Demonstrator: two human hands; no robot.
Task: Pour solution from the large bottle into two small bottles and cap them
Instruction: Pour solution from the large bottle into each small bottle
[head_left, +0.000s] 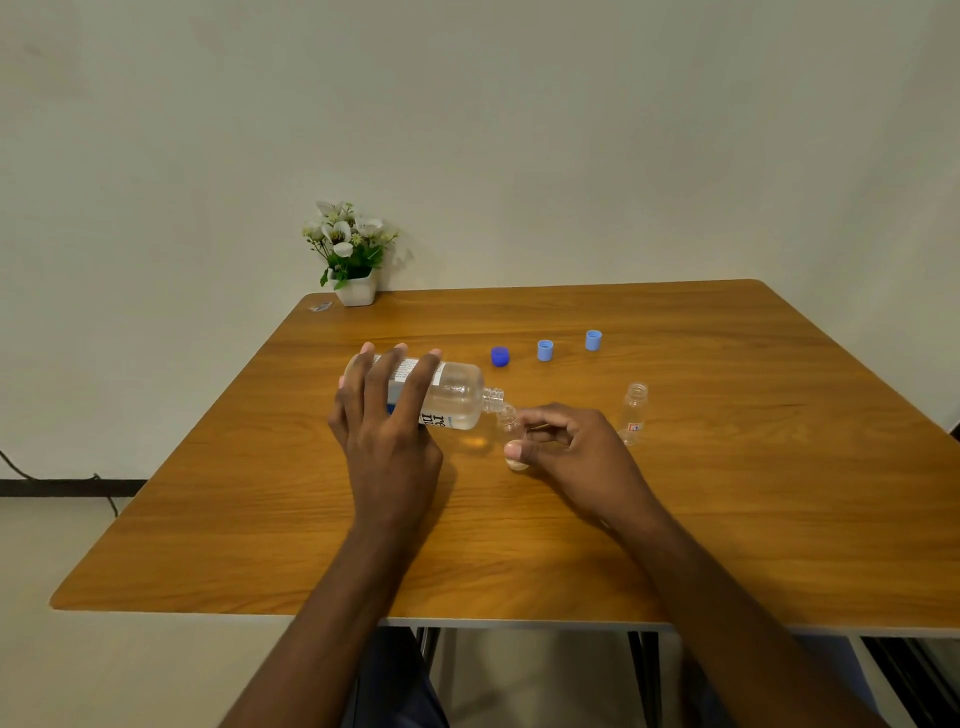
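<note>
The left hand (387, 415) grips the large bottle (457, 397) from above, fingers spread and curled over its labelled body. The bottle is tipped onto its side above the table (727, 493), with its open threaded neck pointing right. Clear liquid lies along the lower side of the bottle. Its mouth sits just over the opening of the first small bottle (508, 422), which the right hand (571, 447) pinches between thumb and curled fingers, the thumb against its lower part. Most of that little bottle is hidden by the fingers, and whether any liquid is passing between the two mouths is too fine to tell. The second small bottle (634, 413) stands upright and uncapped just to the right of the right hand, apart from it, with a small label low on its side. Beyond the bottles three loose caps rest in a row on the table: a dark blue cap (500, 356) nearest the large bottle, then a middle light blue cap (545, 349) and a right light blue cap (593, 340), all well apart. At the far left corner a white pot of flowers (356, 291) stands against the wall.
</note>
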